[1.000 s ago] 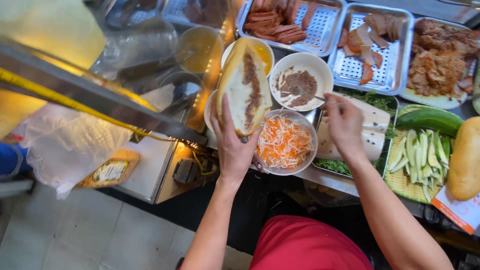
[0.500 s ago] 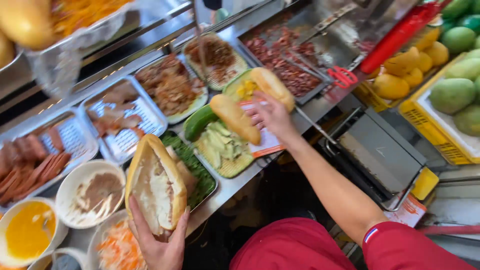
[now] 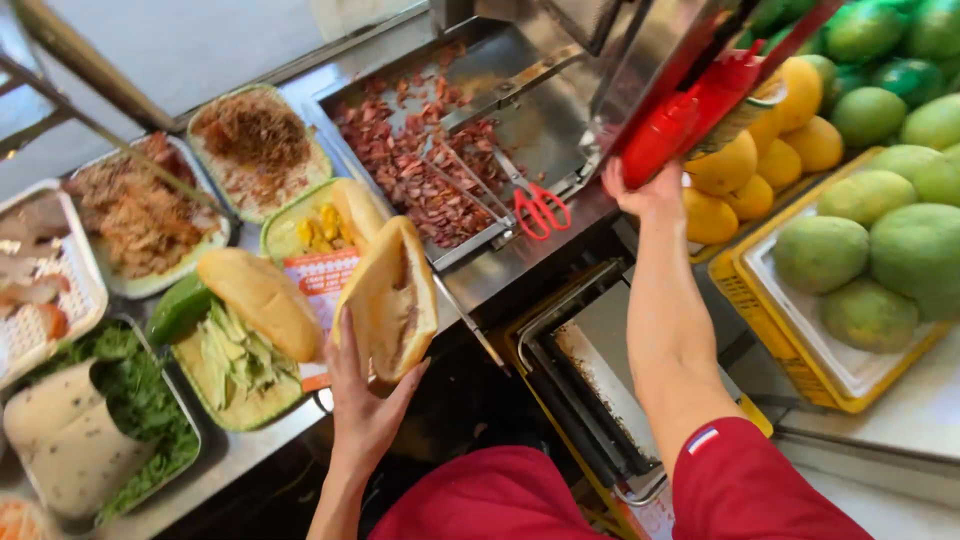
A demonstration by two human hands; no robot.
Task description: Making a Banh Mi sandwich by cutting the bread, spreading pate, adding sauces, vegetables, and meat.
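Left hand (image 3: 362, 400) cups a split-open baguette (image 3: 389, 300) from below, fingers (image 3: 347, 345) spread up its left side, thumb on the right; bread held tilted over the front edge of the steel table (image 3: 520, 262). Filling inside is pale, hard to make out. Right hand (image 3: 640, 192) reaches up to a red squeeze bottle (image 3: 662, 137) at the table's right end, fingers wrapped around its lower part; a second red bottle (image 3: 728, 88) sits just beside it. Red-handled scissors (image 3: 535, 205) and metal tongs (image 3: 462, 195) lie in the tray of chopped reddish meat (image 3: 410, 160). A whole loaf (image 3: 262, 300) rests on a tray of sliced cucumber (image 3: 232, 362) near the left hand. Trays of shredded meat (image 3: 135, 218) sit along the back left. Yellow crate (image 3: 760, 300) of green and yellow fruit is to the right.
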